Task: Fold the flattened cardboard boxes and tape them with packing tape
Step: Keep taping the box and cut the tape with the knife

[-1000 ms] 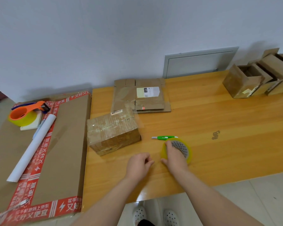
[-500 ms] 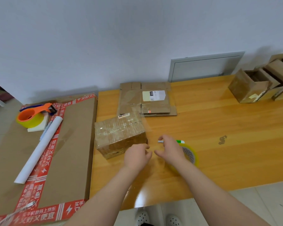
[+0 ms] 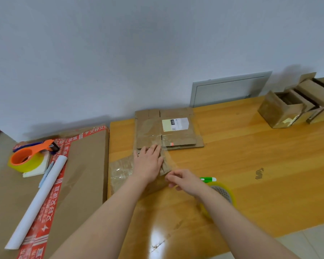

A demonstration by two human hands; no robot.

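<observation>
Two hands are working on a taped cardboard box (image 3: 122, 171) near the table's (image 3: 251, 156) left edge, toward the front. The left hand (image 3: 148, 164) is pressing flat on its top, fingers straight and slightly apart. The right hand (image 3: 183, 181) is pinching a strip of clear tape (image 3: 169, 159) with curled fingers. Should that strip slacken, it risks sticking to itself or landing crooked. The box's long axis is lying roughly along the front edge, its right end angling slightly backward.
</observation>
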